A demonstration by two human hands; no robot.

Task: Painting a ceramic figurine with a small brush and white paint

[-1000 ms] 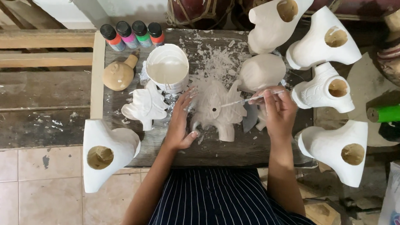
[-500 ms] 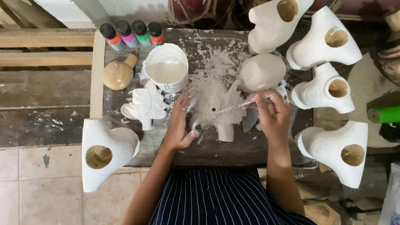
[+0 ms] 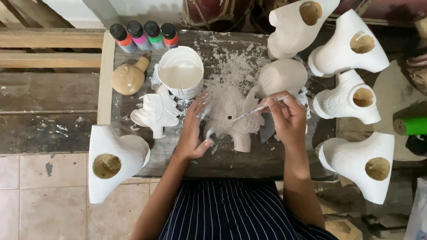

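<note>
painting the carved figure [image 3: 235,118] white at mid-table, brush stroke in progress.

near edge: white hollow casts left [image 3: 111,161] and right [image 3: 361,163]. my left hand [image 3: 194,129] lies flat, fingers spread, on the figure's left side, steadying it. my right hand [image 3: 289,118] is pinched shut on a thin brush [image 3: 259,109], tip on the figure's middle. figure sits between both hands. i judge the next move needs a paint reload from the white cup [image 3: 180,71] just beyond, far-left of the figure. paint bottles [image 3: 143,34] farthest.
</note>
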